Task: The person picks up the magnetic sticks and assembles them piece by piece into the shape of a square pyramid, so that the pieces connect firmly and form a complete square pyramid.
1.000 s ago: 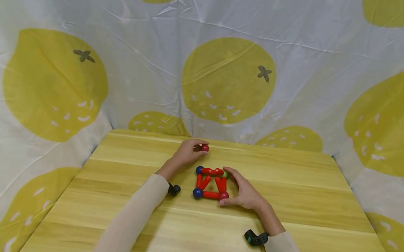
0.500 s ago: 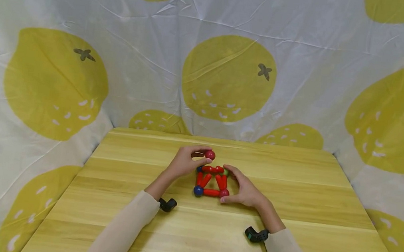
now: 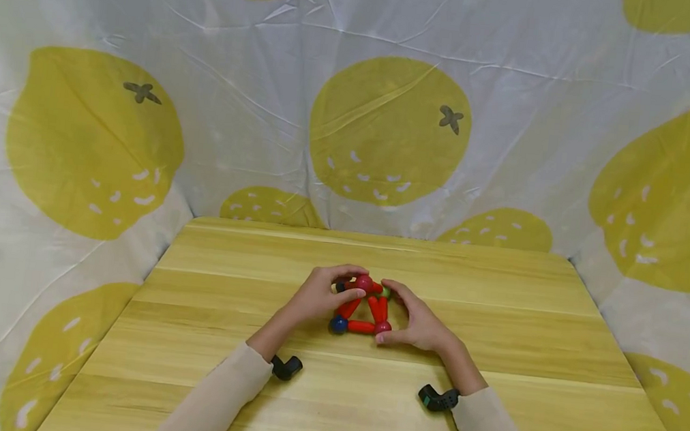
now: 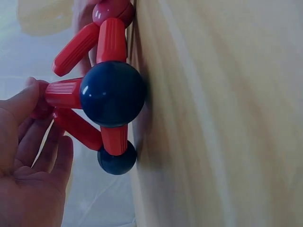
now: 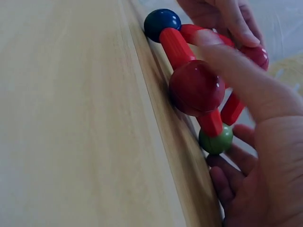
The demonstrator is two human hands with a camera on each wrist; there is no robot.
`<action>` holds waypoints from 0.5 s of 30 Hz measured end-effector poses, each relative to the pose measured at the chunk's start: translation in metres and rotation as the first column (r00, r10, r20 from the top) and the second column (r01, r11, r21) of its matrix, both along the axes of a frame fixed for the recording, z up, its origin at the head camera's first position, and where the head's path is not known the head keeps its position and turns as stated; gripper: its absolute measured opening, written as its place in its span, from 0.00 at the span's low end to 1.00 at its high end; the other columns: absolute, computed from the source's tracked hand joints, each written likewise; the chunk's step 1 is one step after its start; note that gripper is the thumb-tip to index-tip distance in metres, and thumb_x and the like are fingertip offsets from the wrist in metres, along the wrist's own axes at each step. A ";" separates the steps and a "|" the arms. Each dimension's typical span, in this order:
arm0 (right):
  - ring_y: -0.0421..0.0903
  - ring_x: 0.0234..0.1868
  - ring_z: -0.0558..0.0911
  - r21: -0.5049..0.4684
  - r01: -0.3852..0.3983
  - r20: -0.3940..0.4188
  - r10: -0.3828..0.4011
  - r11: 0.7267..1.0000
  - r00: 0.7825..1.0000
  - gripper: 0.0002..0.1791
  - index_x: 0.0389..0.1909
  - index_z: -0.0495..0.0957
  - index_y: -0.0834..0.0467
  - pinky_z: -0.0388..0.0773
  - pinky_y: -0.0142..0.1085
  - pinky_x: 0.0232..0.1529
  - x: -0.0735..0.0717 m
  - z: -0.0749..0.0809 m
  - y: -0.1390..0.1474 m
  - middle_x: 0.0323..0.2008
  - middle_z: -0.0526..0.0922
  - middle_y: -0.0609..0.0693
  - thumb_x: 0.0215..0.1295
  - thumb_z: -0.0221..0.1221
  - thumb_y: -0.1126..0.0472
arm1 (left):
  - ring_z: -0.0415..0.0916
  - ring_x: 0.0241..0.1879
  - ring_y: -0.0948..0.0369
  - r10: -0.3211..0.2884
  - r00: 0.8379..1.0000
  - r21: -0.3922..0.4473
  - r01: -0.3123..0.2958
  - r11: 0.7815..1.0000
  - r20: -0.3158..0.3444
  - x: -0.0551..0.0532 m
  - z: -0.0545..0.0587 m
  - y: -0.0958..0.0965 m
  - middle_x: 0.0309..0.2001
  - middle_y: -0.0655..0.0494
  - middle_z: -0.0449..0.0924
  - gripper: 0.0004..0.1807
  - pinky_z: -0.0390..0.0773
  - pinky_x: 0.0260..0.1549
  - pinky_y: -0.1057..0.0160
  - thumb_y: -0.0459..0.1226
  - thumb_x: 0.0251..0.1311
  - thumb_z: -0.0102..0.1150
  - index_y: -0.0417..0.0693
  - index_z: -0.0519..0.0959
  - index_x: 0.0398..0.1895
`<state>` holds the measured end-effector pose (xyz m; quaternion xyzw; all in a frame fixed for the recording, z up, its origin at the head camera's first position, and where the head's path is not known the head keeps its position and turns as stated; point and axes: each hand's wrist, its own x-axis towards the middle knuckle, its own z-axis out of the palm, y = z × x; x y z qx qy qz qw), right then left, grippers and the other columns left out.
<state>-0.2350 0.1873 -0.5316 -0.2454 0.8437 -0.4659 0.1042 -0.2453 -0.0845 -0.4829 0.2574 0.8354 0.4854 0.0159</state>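
A magnetic ball-and-rod frame [image 3: 361,327] sits on the table, with red rods joining balls at its corners. My left hand [image 3: 318,294] pinches a loose-coloured red ball [image 3: 363,283] at the tips of the leaning rods. Around the frame's right side, my right hand [image 3: 421,326] has its thumb by the near red corner ball [image 5: 196,87] and its fingers by the green ball [image 5: 216,139]. In the left wrist view a dark blue ball [image 4: 113,93] has several rods on it. Whether every rod tip touches the pinched ball is hard to see.
The wooden table [image 3: 497,311] carries the frame near its middle. A lemon-print cloth [image 3: 255,118] hangs behind and along both sides. Black wrist cameras sit on both wrists, the left camera [image 3: 287,368] and the right camera [image 3: 436,398].
From behind the frame, my left hand has brought the red ball right and nearer, onto the rod tips. My right hand has stayed at the frame's right side.
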 end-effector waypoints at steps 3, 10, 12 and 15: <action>0.55 0.79 0.61 -0.037 0.013 0.022 -0.012 0.999 1.000 0.45 0.79 0.58 0.45 0.56 0.59 0.78 -0.001 0.000 -0.003 0.79 0.62 0.50 0.66 0.68 0.42 | 0.85 0.50 0.58 0.000 1.000 -0.014 0.000 1.000 -0.017 0.002 -0.003 0.000 0.54 0.59 0.87 0.22 0.86 0.50 0.53 0.47 0.66 0.68 0.59 0.82 0.62; 0.55 0.79 0.63 -0.069 0.032 0.011 -0.031 0.997 0.999 0.32 0.77 0.63 0.47 0.58 0.58 0.78 -0.003 -0.001 -0.007 0.76 0.67 0.50 0.76 0.58 0.45 | 0.85 0.46 0.59 -0.021 0.999 0.009 0.022 1.000 -0.042 0.007 -0.009 0.001 0.48 0.59 0.88 0.22 0.86 0.49 0.57 0.44 0.66 0.69 0.52 0.81 0.62; 0.55 0.78 0.64 -0.066 0.038 0.006 -0.038 0.997 0.999 0.32 0.77 0.64 0.48 0.58 0.58 0.78 -0.003 -0.002 -0.007 0.75 0.67 0.51 0.76 0.58 0.45 | 0.85 0.47 0.60 -0.036 0.998 0.023 0.037 0.999 -0.045 0.008 -0.010 0.001 0.49 0.58 0.88 0.21 0.85 0.51 0.56 0.43 0.66 0.69 0.50 0.82 0.61; 0.55 0.77 0.65 -0.063 0.049 0.004 -0.049 0.997 0.999 0.32 0.76 0.65 0.48 0.59 0.59 0.77 -0.003 -0.003 -0.007 0.75 0.69 0.51 0.76 0.58 0.45 | 0.86 0.48 0.59 -0.052 0.998 0.041 0.054 0.998 -0.042 0.010 -0.011 0.002 0.50 0.57 0.88 0.22 0.84 0.55 0.53 0.42 0.65 0.69 0.48 0.81 0.61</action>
